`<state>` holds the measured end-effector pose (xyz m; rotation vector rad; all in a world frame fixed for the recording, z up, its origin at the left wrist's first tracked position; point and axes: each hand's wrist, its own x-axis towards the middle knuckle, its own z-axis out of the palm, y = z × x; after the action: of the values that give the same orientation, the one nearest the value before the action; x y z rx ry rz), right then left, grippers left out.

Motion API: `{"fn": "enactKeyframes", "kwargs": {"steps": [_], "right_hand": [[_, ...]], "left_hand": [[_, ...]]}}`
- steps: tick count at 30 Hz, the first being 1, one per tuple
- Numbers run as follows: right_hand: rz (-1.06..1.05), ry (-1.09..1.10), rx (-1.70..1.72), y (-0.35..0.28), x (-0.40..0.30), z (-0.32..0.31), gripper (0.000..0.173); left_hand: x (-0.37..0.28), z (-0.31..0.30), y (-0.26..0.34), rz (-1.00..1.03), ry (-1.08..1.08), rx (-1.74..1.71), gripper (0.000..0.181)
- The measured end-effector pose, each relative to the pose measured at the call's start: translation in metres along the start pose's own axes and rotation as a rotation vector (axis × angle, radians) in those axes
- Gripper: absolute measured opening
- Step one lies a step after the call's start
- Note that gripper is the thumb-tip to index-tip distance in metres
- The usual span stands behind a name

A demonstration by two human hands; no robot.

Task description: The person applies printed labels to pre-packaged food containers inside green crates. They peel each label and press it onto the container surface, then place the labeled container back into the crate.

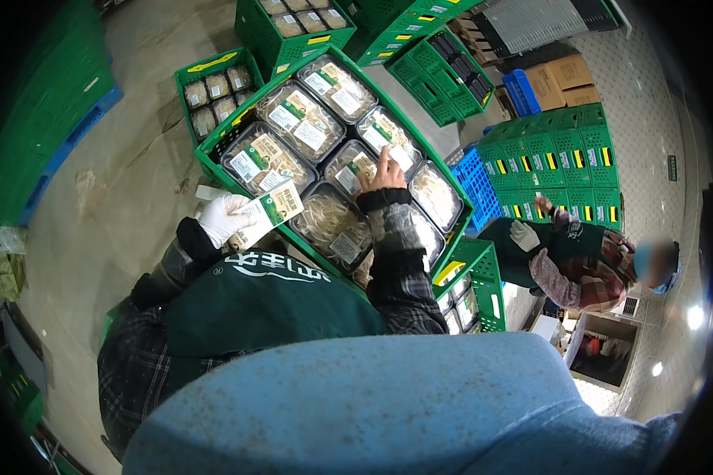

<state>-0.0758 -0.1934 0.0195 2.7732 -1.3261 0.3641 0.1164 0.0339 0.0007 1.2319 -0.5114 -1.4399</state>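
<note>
My left hand [221, 219], in a white glove, grips a stack of printed paper labels [280, 205] at the near-left edge of a green plastic crate [205, 155]. Inside the crate sit several black trays of pale sprouts under clear film. My bare right hand [383, 178] reaches over the crate with its index finger on the label of a right-side tray [390, 136]. Its thumb is by the label of the middle tray [349, 167]. The trays at the far left bear green-and-white labels. A nearer sprout tray [324, 217] shows only a small white sticker. My right forearm hides part of the near trays.
Smaller filled crates stand beyond, one at the left [217, 65] and one behind [282, 44]. Another crate [484, 279] adjoins at the right. A co-worker [570, 261] stands there before stacked green crates [540, 160]. A blue crate [472, 184] lies between.
</note>
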Motion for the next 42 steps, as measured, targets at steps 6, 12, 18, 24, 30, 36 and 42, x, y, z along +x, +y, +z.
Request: {"fn": "enactKeyframes", "kwargs": {"steps": [6,12,18,24,30,36,42], "right_hand": [[-0.355,-0.237,0.817,-0.051,-0.065,-0.009,0.029],[-0.245,-0.229,0.927,-0.082,-0.083,-0.025,0.014],[0.12,0.0,0.852,-0.061,-0.035,-0.079,0.006],[-0.123,-0.063,0.178,-0.023,-0.081,0.015,0.024],[0.064,-0.048,0.011,-0.068,-0.098,-0.013,0.058],[-0.198,-0.104,0.975,-0.097,-0.133,-0.01,0.015],[-0.122,0.046,0.768,-0.074,-0.161,0.02,0.014]], "left_hand": [[-0.002,0.013,0.005,0.051,-0.123,0.051,0.018],[0.005,0.033,0.01,0.19,-0.209,0.164,0.009],[-0.012,0.01,0.019,0.049,-0.19,0.195,0.012],[-0.014,-0.051,-0.004,0.007,-0.094,0.066,0.006],[-0.033,-0.032,0.005,0.013,-0.193,0.027,0.014],[-0.023,-0.023,-0.008,0.023,-0.436,0.392,0.017],[-0.025,0.043,-0.002,0.094,-0.303,0.244,0.007]]}}
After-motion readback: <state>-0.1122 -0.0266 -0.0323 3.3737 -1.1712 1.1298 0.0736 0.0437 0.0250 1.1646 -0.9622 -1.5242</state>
